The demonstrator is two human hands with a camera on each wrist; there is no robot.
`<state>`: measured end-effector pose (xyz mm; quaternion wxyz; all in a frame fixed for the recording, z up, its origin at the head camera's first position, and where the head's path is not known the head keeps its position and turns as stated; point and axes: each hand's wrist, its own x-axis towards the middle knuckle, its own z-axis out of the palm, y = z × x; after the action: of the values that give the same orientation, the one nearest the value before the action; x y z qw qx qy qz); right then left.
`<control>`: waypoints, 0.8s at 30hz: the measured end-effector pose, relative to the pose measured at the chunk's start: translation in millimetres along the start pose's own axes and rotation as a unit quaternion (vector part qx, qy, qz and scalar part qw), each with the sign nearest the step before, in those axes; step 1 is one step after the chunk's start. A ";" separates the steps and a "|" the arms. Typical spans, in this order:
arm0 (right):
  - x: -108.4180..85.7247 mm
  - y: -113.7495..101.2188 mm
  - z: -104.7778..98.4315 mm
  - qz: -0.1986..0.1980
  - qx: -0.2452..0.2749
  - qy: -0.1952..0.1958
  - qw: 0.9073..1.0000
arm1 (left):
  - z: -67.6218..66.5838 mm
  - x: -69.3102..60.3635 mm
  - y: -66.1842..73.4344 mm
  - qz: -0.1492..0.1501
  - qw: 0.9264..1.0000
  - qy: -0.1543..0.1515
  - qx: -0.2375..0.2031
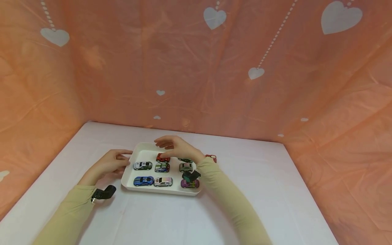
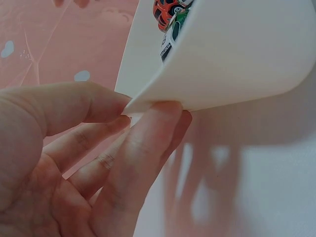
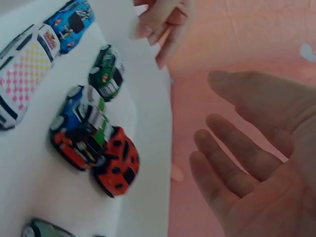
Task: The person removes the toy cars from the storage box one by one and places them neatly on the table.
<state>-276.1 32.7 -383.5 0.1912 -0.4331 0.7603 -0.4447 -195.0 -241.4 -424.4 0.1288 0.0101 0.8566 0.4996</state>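
- Head view: a white tray (image 1: 159, 192) lies on the worktop (image 1: 260, 197), toy cars resting inside it.
- The left hand (image 1: 111, 162) is at the tray's left edge, toward the far left corner; the left wrist view shows the rim pinched between its digits.
- The right hand (image 1: 179, 147) hangs over the tray's far edge, fingers loosely spread and holding nothing; the right wrist view shows a gap between it and the cars.
- Nearest to it, by the far edge, is a black-spotted red car (image 1: 162, 158).
- Just nearer than that, a multicoloured car (image 1: 162, 167) stands mid-tray; in the right wrist view the two are very close, perhaps touching.
- Along the left edge is a white-and-green car (image 1: 143, 165), with a blue car (image 1: 143, 180) at the near left corner.
- Beside the blue one, along the near edge, is a chequered white car (image 1: 163, 182).
- Toward the right edge are a grey-green car (image 1: 185, 167) and a dark green car (image 1: 184, 160), the latter partly covered by the right arm.
- A purple car (image 1: 190, 184) sits at the near right corner.
- Beyond the right edge, another red car (image 1: 212, 157) shows partly behind the sleeve (image 1: 228, 194).
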 end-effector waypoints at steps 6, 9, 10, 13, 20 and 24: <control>11.0 2.8 15.9 0.017 0.010 -0.040 0.999 | 0.5 2.0 -0.6 -0.010 1.000 -0.002 -0.002; 13.9 2.4 23.8 0.029 0.001 -0.051 0.998 | 1.0 1.9 -0.4 -0.010 1.000 -0.002 -0.003; 14.6 2.3 25.9 0.033 -0.005 -0.054 0.998 | 1.1 1.8 -0.2 -0.010 1.000 -0.002 -0.004; 16.4 1.6 30.8 0.036 -0.024 -0.060 0.997 | 0.8 1.7 0.1 -0.011 1.000 -0.004 -0.003; 20.2 -0.9 35.9 0.040 -0.049 -0.065 0.996 | 0.9 2.4 -0.1 -0.006 1.000 -0.006 -0.009; 23.7 1.0 39.1 0.045 -0.039 -0.068 0.996 | 1.1 2.2 -0.7 -0.004 1.000 -0.007 -0.014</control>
<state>-263.3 -6.7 -402.9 0.2452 -0.4348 0.7811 -0.3751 -196.8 -240.5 -426.0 0.1364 0.0087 0.8487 0.5109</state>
